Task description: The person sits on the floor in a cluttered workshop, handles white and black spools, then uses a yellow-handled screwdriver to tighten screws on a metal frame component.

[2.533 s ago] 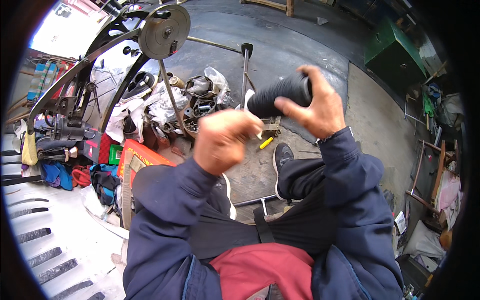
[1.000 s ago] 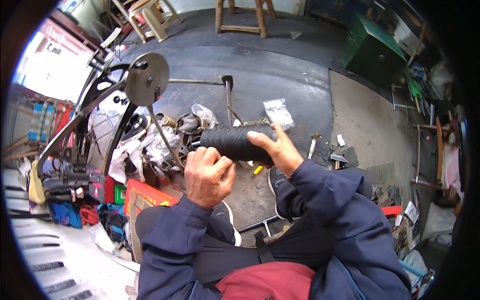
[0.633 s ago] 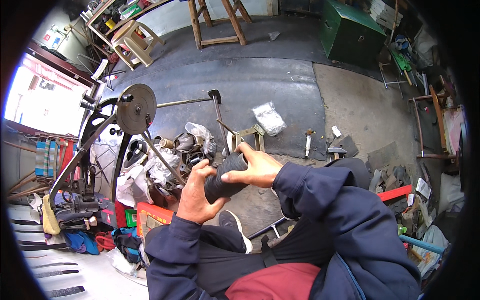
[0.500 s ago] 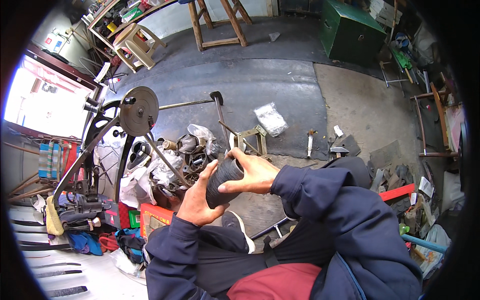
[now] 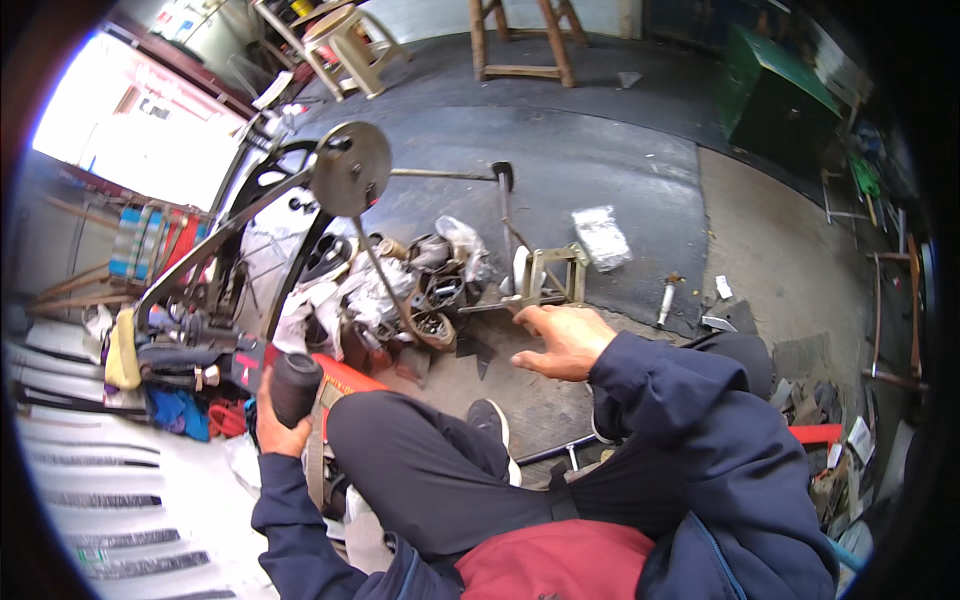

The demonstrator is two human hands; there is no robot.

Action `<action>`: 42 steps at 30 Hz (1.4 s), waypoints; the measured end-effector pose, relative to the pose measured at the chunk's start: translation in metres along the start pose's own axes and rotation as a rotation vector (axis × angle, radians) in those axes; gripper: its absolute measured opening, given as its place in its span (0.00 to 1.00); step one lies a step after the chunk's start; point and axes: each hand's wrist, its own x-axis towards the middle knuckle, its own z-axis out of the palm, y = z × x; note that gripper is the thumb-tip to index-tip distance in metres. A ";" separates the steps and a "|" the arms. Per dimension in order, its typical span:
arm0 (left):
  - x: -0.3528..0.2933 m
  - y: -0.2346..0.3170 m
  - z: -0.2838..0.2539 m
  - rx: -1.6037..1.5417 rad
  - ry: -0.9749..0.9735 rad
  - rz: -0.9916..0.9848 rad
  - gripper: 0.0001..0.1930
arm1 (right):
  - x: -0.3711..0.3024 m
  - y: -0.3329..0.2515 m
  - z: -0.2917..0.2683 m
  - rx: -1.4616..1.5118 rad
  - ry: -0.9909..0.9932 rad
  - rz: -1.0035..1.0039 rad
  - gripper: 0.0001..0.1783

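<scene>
In my left hand [image 5: 280,425] is a spool of black thread [image 5: 296,388], held upright at the left beside my knee. The fingers wrap its left side, and its dark round end faces up. My right hand [image 5: 570,342] hovers over the floor in front of me, thumb and fingers apart, holding nothing. Just beyond its fingertips a thin metal tool [image 5: 486,308] lies near a beige metal frame [image 5: 556,276]; whether the fingertips touch the tool I cannot tell. An orange-red box [image 5: 345,374] sits right behind the spool, partly hidden by my knee.
A hand-wheel machine [image 5: 350,170] stands at the left. Bags and bins of small parts [image 5: 430,290] crowd the floor beside it. A clear plastic packet [image 5: 602,238] lies on the dark mat. Further back are a plastic stool [image 5: 345,45] and a green chest [image 5: 780,95].
Both hands were around the spool in front of me. The left has carried it left and down; the right has let go and opened. The view has shifted leftward.
</scene>
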 end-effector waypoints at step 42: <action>-0.123 -0.055 0.011 -0.344 0.245 -0.228 0.22 | 0.028 0.011 -0.016 0.239 0.398 0.105 0.26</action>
